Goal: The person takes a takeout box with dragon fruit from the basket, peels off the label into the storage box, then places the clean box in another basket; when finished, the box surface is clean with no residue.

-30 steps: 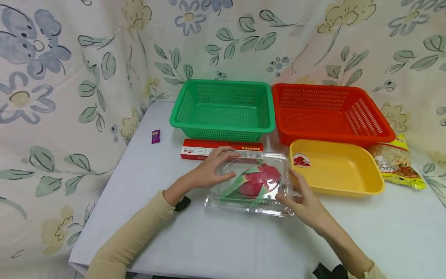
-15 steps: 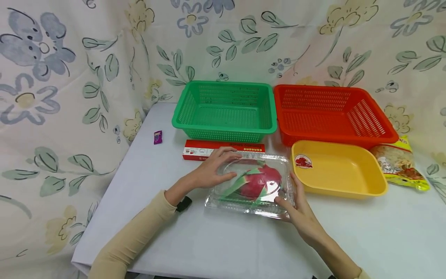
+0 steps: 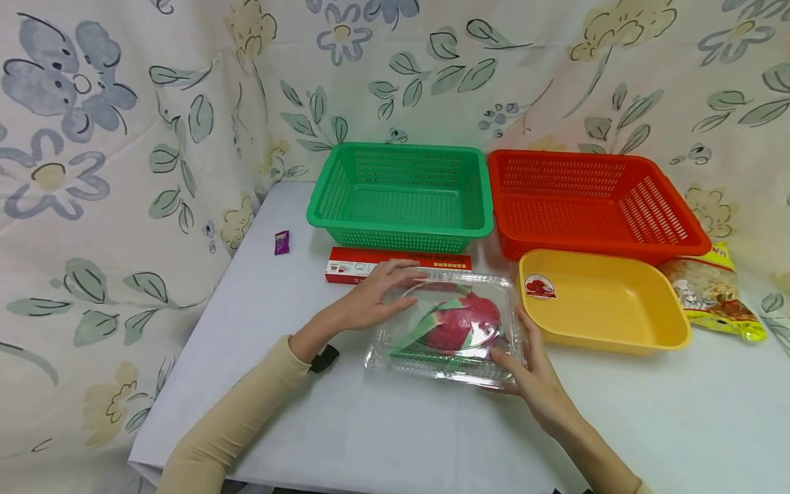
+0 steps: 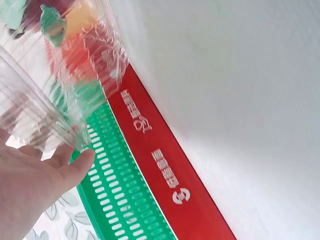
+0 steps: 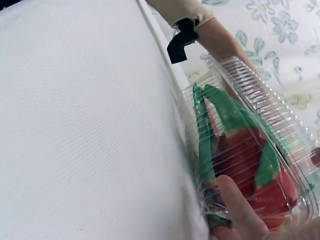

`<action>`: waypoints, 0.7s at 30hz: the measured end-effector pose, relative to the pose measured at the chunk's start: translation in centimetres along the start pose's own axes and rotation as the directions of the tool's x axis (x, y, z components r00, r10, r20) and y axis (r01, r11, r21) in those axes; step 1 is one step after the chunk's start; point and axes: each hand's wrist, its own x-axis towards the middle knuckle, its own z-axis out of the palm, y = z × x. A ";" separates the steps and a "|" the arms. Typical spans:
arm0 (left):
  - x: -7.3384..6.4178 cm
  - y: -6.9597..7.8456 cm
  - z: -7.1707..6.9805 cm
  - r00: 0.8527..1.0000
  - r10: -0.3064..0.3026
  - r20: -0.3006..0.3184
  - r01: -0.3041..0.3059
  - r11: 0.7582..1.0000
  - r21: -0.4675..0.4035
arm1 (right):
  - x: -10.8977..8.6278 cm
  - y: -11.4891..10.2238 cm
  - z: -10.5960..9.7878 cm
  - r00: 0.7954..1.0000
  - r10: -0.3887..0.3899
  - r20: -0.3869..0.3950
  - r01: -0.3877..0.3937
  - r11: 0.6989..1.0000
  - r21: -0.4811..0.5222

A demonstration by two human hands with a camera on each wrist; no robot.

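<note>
1 clear container (image 3: 426, 372), dragon fruit (image 3: 459, 325) inside, well in from the front edge of the table (image 3: 401, 439). Left hand (image 3: 375, 298) is just spread over its left end, right hand (image 3: 535, 379) is pinching the right edge, thumb on top.

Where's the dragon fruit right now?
Head view, near centre: the dragon fruit is inside the clear plastic container, between the left hand and right hand, just left of the yellow tray.
</note>
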 end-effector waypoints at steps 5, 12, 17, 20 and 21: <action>0.1 -0.6 -0.9 0.997 0.019 -0.074 -0.020 1.000 -0.007 | 0.0 0.0 0.0 1.000 -0.014 -0.006 0.014 1.000 -0.018; 0.0 -2.1 -3.1 0.928 0.059 -0.367 -0.045 0.998 0.047 | 0.0 0.3 -0.1 0.999 -0.032 -0.004 0.032 0.999 -0.011; -0.3 -4.4 -5.1 0.845 -0.001 -0.534 0.041 0.997 0.063 | 0.1 0.3 -0.1 0.999 -0.038 0.004 0.038 0.999 -0.003; -0.5 -5.9 -6.1 0.791 -0.055 -0.609 0.105 0.993 0.046 | 0.1 0.4 -0.1 0.999 -0.038 0.000 0.038 0.999 -0.003; -0.6 -6.4 -6.4 0.772 -0.071 -0.631 0.128 0.991 0.045 | 0.1 0.4 -0.1 0.999 -0.039 -0.001 0.039 0.999 -0.003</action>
